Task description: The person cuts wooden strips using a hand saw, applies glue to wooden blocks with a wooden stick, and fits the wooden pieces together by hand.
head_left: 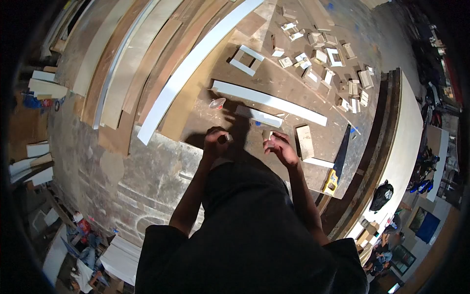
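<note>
My left hand [214, 142] is closed round a small wood block [228, 138], whose pale end shows past the fingers. In my right hand [281, 148] the fingers and thumb pinch another small wood block [267, 134]. The two hands are apart, above the near edge of a wooden work board. Just beyond them lies a short white-faced strip [267, 117], and behind it a longer white strip [269, 103]. A clear plastic piece [217, 103] rests near my left hand. Right of my right hand are a flat wood block [305, 142] and a handsaw [335, 176] with a yellow handle.
Long boards [122, 63] lie side by side at the left, with a white plank [196, 63] nearest. A small square frame [246, 60] sits farther back. Several small wooden assemblies [319, 57] are scattered at the back right. Other people [379, 257] are at lower right.
</note>
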`<state>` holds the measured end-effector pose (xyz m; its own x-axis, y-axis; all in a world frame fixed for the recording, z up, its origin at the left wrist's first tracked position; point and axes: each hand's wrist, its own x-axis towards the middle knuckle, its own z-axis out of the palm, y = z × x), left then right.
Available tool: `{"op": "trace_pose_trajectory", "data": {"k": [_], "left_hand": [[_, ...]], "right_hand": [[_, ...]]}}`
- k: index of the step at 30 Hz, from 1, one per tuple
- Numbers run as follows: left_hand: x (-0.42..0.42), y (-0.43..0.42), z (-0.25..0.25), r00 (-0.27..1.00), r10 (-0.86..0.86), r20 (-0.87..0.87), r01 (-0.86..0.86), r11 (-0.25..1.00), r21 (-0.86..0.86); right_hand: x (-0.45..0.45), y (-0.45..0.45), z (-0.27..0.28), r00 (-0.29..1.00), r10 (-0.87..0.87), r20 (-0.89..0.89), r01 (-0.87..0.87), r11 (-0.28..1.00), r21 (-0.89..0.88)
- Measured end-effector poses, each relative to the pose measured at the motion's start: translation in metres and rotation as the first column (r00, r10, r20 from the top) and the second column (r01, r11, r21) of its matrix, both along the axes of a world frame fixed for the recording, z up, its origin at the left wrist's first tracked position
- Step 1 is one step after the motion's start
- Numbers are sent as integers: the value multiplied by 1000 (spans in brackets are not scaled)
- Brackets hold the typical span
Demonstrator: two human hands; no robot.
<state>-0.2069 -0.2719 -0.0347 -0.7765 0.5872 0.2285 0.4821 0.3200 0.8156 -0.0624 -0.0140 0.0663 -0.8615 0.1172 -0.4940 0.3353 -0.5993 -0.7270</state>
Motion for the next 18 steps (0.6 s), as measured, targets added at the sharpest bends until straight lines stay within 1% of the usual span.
{"op": "trace_pose_trajectory", "data": {"k": [1,3,4,5,6,7,8,9,10,11,12,13,14,15,16,17,18], "left_hand": [[-2,2,7,1000,-7,-1,7,1000,4],[-1,-1,12,1000,-17,-25,15,996,-86],[-2,-5,8,999,-21,-24,19,996,-89],[-4,-7,4,996,-33,83,38,998,-58],[-5,-9,-1,981,-47,189,52,998,-25],[-8,-5,19,981,-49,187,54,998,-24],[-8,-5,42,761,-44,648,-54,990,130],[-8,-4,58,343,-121,932,-224,953,206],[-10,-10,58,334,-247,910,-200,925,324],[-7,-14,57,334,-239,912,-203,926,317],[-5,-14,70,310,-356,882,-239,868,435],[-5,-16,75,293,-472,832,-276,791,546],[-5,-18,79,206,-659,723,-354,638,684],[-2,-18,85,211,-654,726,-359,639,680],[2,-16,96,203,-655,728,-446,600,665],[5,-16,108,196,-658,727,-528,554,643],[6,-18,117,207,-640,740,-540,556,632]], "right_hand": [[-5,-1,14,1000,-7,-1,7,1000,4],[-8,-5,39,990,-48,-129,13,967,-253],[-10,-6,42,985,-25,-171,-22,963,-270],[-12,-5,43,984,-27,-174,-22,962,-272],[-14,-5,45,985,-12,-173,-29,972,-232],[-15,-2,45,985,3,-172,-36,981,-190],[-18,2,42,985,3,-173,-36,981,-189],[-20,6,34,992,107,-61,-103,993,66],[-22,8,23,981,181,73,-195,933,303],[-25,6,10,980,185,72,-198,934,296],[-28,3,-7,942,262,212,-337,723,603],[-31,0,-23,890,274,364,-449,394,802],[-32,-4,-38,890,279,360,-448,393,803],[-28,-9,-54,890,279,362,-413,153,898],[-28,-15,-59,889,282,362,-349,-97,932],[-28,-17,-64,884,294,362,-350,-95,932],[-32,-18,-66,866,269,421,-393,-153,907]]}}
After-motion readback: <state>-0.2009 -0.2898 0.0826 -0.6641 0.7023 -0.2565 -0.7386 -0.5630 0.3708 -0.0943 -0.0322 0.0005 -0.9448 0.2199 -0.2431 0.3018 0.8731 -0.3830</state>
